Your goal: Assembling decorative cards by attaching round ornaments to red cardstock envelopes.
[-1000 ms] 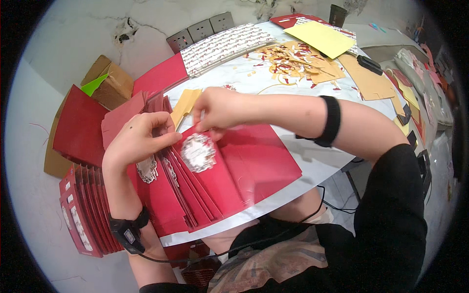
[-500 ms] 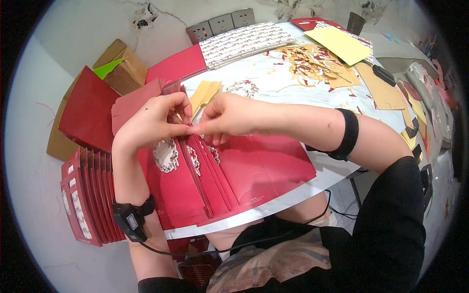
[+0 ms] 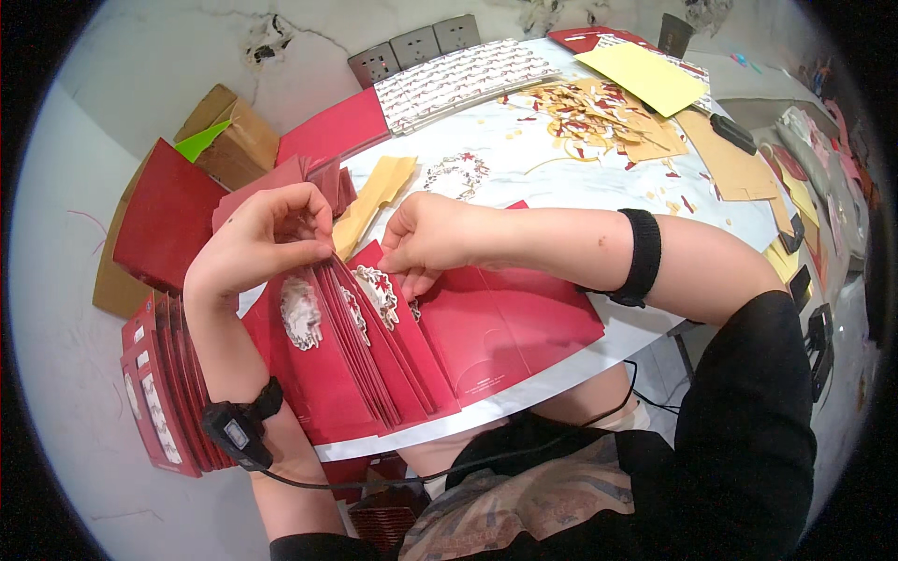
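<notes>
Above the desk (image 3: pixel 514 178), the hands have parted, left hand (image 3: pixel 267 232) pinching bundled red folders (image 3: pixel 348 353), right hand (image 3: pixel 428 236) seemingly pinching one wreath-marked folder (image 3: pixel 398 346), now separated from them.

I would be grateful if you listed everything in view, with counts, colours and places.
Table: one, white, centre
Red folders: several, red, near left of table
Wreath pieces: at least three, mostly white, on folders
Loose wreath: one, greyish and red, mid-table
Folded paper: one, yellowish, behind folders
Patterned sheets: one stack, white and red, far edge
Scraps: many, tan and red, far right
Yellow sheet: one, yellow, far right
Cup: one, dark, far right
Socket panels: three, grey, wall
Box: one, brown, far left
Folder stack: one, red, lower left
Clutter: uncountable, mixed, right edge
Arm straps: two, black, worn
Left hand: one, bare, fingers holding folders' edges
Right hand: one, bare, fingers at folder edge
</notes>
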A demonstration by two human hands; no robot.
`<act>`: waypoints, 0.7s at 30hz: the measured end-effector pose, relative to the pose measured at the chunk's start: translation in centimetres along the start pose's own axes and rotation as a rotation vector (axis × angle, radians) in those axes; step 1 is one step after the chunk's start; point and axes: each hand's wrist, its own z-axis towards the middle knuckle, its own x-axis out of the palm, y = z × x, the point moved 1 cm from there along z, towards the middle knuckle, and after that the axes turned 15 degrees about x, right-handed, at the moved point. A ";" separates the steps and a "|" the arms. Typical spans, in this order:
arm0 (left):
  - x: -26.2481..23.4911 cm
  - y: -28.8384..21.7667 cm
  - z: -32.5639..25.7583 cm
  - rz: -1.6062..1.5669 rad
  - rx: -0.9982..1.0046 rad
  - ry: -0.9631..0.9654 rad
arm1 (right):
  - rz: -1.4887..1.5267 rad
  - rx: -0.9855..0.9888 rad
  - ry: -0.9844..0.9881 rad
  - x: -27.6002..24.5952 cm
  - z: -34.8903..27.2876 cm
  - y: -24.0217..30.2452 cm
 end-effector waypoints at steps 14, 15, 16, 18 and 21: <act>7.3 2.9 4.4 0.420 0.172 0.263 | -1.307 -0.079 -0.917 -12.6 -4.7 2.4; 7.3 3.1 4.3 0.416 0.169 0.246 | -1.266 -0.107 -0.857 -13.2 -4.3 1.9; 7.3 3.4 4.3 0.442 0.188 0.230 | -1.282 -0.120 -0.787 -13.4 -3.7 1.1; 7.2 4.2 4.2 0.473 0.198 0.200 | -1.359 -0.084 -0.720 -11.4 -2.8 0.5; 7.3 5.0 4.5 0.434 0.172 0.057 | -1.328 -0.357 -0.716 -9.0 -1.1 0.0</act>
